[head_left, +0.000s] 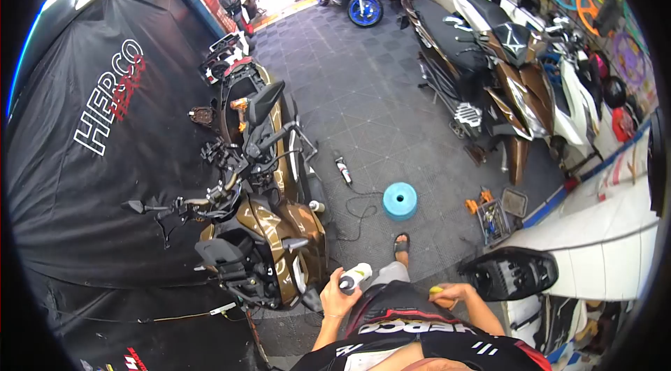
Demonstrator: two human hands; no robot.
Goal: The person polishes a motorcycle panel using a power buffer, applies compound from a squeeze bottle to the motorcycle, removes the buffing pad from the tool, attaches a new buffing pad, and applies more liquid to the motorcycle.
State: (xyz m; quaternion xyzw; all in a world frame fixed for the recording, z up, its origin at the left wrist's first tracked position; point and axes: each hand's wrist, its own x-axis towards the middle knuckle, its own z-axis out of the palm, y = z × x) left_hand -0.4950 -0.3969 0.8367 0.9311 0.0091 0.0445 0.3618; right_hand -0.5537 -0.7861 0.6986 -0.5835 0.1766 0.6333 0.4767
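My left hand (338, 294) is wrapped round a white bottle (358, 273) with a dark end and a greenish mark, held tilted in front of my body. In my right hand (454, 294), fingers closed, is a small yellow piece (436, 291), mostly hidden; its exact kind is unclear. A brown and black scooter (279, 231) with exposed handlebar parts stands just left of my left hand. Nearest to my right hand is a black motorcycle seat (514, 273) lying underside up.
A round blue stool (400, 201) stands ahead on the dark tiled floor, with a corded power tool (343, 170) beside it. A grey tool tray (493, 221) lies to the right. Parked scooters (517, 84) line the right side; a black curtain (105, 182) hangs at left.
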